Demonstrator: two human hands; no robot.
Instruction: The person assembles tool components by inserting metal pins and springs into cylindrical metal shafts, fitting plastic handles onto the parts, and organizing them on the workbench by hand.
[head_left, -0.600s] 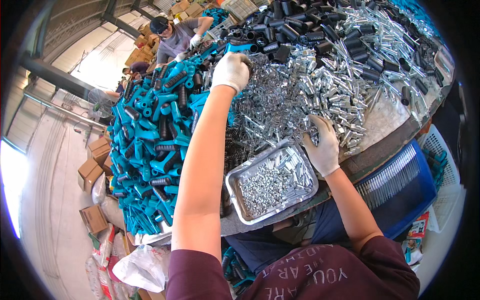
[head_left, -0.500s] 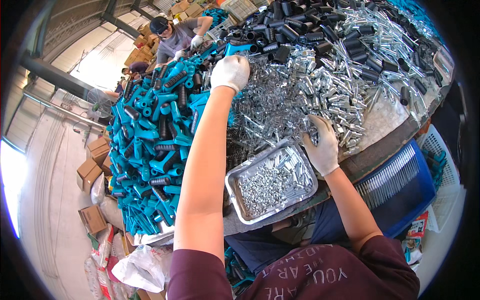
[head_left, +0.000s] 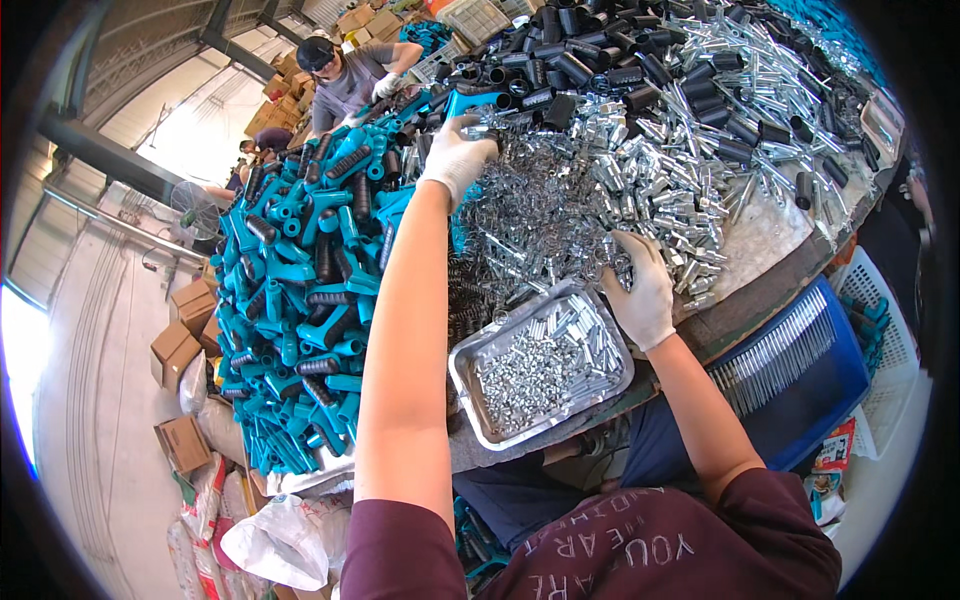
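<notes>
While the left forearm (head_left: 405, 350) reaches nearly straight toward the far side of the table (head_left: 725, 332), the right forearm (head_left: 700, 400) slants inward across the near edge. At its end, the gloved left hand (head_left: 460, 165) is bent at the wrist, its thumb and forefinger parted in an open curve beside the far end of the heap of wire springs (head_left: 545, 190), just short of a teal handle (head_left: 478, 102). The gloved right hand (head_left: 642, 300) rests lower, by the far right corner of a metal tray (head_left: 485, 405), its thumb spread from bent fingers at the springs' near right border (whether anything is pinched there, I cannot tell). That tray of small metal parts (head_left: 530, 385) sits at the table's near edge. Teal handles (head_left: 290, 345) crowd the left edge; silver fittings (head_left: 665, 190) lie right of the springs.
</notes>
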